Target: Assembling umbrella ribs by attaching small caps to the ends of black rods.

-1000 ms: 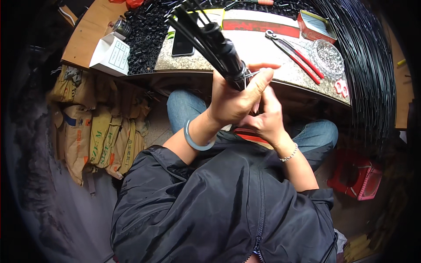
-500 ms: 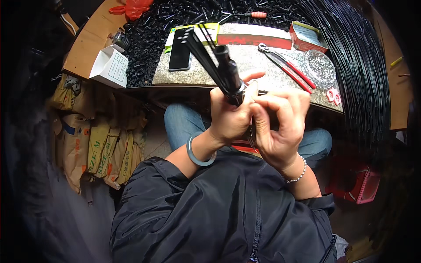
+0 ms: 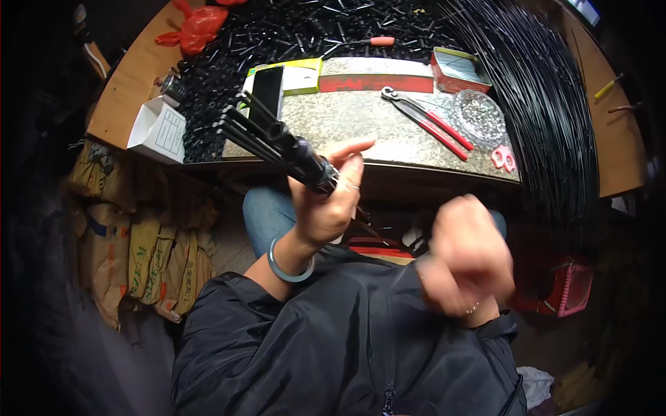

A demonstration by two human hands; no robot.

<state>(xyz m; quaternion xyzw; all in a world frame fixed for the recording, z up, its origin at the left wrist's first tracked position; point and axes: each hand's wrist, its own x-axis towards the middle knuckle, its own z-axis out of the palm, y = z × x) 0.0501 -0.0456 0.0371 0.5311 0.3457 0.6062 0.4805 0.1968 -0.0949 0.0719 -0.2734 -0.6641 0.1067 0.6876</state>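
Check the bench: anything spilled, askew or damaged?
Loose black parts lie heaped across the back of the wooden bench, spill-like, though possibly just stock. Long black rods at right droop past its front edge. No obvious damage shows.

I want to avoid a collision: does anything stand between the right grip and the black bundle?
Partly: the left grip is around the lower part of the black bundle, with its thumb toward the blurred right grip. I see nothing else clearly blocking.
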